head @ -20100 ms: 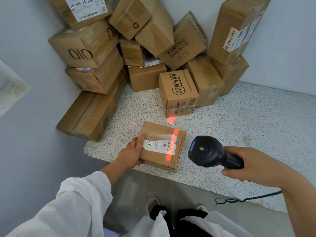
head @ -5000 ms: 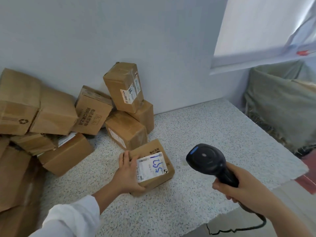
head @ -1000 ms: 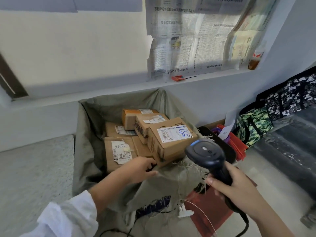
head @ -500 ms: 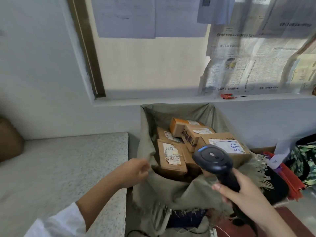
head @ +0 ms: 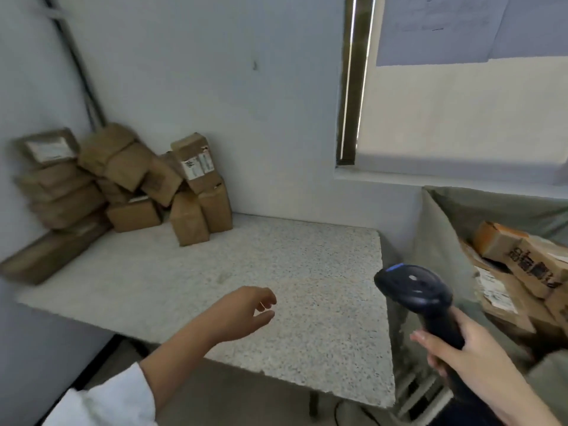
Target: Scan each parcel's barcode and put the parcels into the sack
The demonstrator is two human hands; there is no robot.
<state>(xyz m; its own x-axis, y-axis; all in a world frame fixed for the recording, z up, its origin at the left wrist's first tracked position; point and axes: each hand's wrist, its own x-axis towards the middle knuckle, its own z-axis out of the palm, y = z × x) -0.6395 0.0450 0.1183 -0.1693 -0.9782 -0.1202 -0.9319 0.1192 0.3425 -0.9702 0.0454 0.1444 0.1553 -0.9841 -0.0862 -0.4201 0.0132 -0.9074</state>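
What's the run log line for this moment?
left hand: empty, above table | right hand: grips scanner | sack: parcels inside | pile: by wall

Speckled stone table before me, 12 o'clock | pale wall behind it | bright window, 2 o'clock, dark frame | pipe in corner, 10 o'clock

A speckled stone counter runs into the corner of the pale walls. A dark pipe climbs that corner. Paper sheets cover the top of the window, beside its dark frame.
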